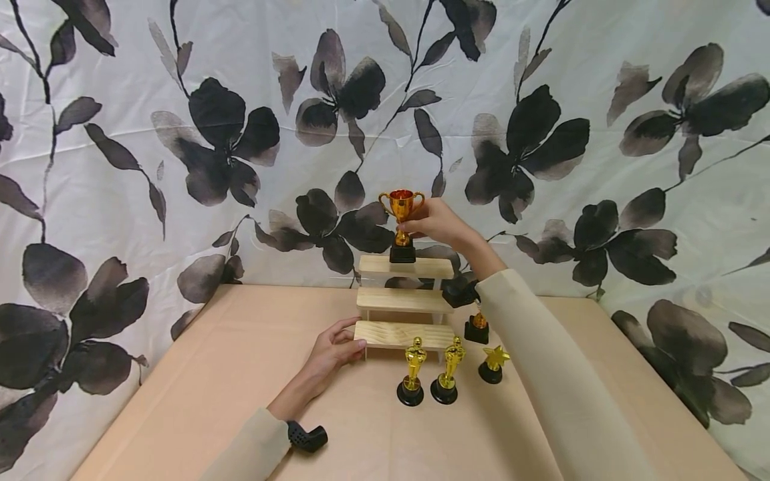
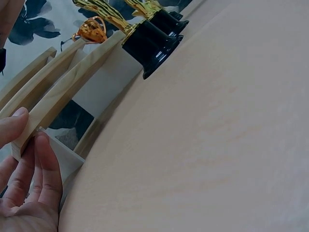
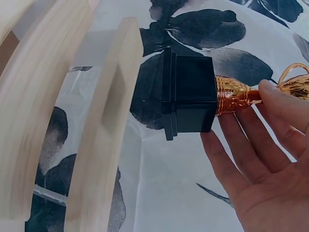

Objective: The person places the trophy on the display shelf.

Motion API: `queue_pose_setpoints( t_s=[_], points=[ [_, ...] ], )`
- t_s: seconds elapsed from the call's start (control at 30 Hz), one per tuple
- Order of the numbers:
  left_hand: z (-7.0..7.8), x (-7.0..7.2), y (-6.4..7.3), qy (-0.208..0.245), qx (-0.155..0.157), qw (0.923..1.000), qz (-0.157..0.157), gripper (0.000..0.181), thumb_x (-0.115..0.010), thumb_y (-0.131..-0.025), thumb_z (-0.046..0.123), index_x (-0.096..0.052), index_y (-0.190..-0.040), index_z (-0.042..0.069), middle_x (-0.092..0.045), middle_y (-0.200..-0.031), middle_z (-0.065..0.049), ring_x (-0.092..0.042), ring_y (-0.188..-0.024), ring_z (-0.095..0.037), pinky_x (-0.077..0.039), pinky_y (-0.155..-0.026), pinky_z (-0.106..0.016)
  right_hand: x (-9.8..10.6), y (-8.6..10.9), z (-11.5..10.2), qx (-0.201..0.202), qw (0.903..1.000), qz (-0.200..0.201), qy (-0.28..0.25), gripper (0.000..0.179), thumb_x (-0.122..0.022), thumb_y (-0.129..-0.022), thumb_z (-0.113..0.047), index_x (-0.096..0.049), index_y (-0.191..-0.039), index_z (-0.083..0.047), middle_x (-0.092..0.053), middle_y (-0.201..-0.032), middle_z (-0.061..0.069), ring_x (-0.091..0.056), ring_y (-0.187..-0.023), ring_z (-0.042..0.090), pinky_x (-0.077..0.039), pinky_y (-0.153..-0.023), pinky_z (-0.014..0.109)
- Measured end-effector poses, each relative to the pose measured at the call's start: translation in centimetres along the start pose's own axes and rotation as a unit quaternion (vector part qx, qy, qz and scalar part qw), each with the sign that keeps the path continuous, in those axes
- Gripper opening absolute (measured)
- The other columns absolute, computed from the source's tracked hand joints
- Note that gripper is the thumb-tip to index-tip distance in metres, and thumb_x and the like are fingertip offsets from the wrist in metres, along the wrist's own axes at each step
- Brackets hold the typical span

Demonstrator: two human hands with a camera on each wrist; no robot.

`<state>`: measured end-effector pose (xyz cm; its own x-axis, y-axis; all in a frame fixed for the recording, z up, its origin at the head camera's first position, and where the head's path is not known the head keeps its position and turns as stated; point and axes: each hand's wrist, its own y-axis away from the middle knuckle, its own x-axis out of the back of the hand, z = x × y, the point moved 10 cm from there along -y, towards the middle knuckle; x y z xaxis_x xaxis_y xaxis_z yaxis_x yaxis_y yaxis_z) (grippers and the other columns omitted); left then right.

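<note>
A golden trophy cup [image 1: 401, 207] with a square black base hangs upright just over the top step of a three-step wooden display stand [image 1: 404, 300]. My right hand [image 1: 442, 224] pinches its stem between thumb and fingers. In the right wrist view a gap shows between the trophy's black base [image 3: 193, 94] and the top step [image 3: 104, 130]. My left hand [image 1: 332, 351] grips the left end of the lowest step. In the left wrist view, its thumb lies on top of the wood and the fingers [image 2: 48, 169] are underneath.
Two golden figure trophies [image 1: 411, 374] [image 1: 446, 374] stand before the stand. A star trophy [image 1: 494, 361] is to their right. Behind it, another trophy with a black base [image 1: 476, 329] is partly hidden by my right sleeve. A floral cloth [image 1: 337, 160] hangs behind the table [image 1: 240, 374].
</note>
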<state>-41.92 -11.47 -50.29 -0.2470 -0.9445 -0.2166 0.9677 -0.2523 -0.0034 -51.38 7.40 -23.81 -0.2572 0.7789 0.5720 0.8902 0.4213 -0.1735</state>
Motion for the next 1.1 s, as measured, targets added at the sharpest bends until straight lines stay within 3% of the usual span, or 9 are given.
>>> queue_pose_setpoints(
  t_s=[0.3,0.77,1.1],
  points=[
    [0.0,0.1,-0.2,-0.005,-0.006,1.0,-0.001,0.065,-0.076,-0.093,0.008,-0.048,-0.152,0.012,-0.069,-0.101,-0.001,-0.069,-0.09,-0.01,-0.06,-0.081,-0.025,-1.1,-0.8,0.7,-0.017,0.9997,0.004,-0.018,0.04,-0.068,-0.099,-0.01,-0.06,-0.136,0.006,-0.067,-0.132,0.025,-0.066,-0.121,0.037,-0.052,-0.108,0.053],
    [0.2,-0.1,-0.3,-0.001,-0.01,0.9999,-0.011,0.068,-0.074,-0.094,0.006,-0.043,-0.154,0.007,-0.069,-0.098,0.004,-0.069,-0.089,-0.008,-0.059,-0.08,-0.024,-2.9,-1.6,1.8,-0.018,0.998,-0.022,-0.057,0.04,-0.066,-0.1,-0.006,-0.057,-0.135,0.011,-0.064,-0.132,0.029,-0.064,-0.123,0.042,-0.053,-0.107,0.053],
    [0.3,-0.1,-0.3,0.0,-0.013,0.9998,-0.013,0.068,-0.073,-0.094,0.005,-0.043,-0.154,0.005,-0.069,-0.098,0.004,-0.068,-0.089,-0.007,-0.059,-0.08,-0.023,-3.6,-2.4,2.4,-0.03,0.9978,-0.02,-0.055,0.034,-0.067,-0.1,-0.007,-0.061,-0.13,0.006,-0.066,-0.131,0.027,-0.065,-0.122,0.04,-0.053,-0.107,0.055]
  ],
)
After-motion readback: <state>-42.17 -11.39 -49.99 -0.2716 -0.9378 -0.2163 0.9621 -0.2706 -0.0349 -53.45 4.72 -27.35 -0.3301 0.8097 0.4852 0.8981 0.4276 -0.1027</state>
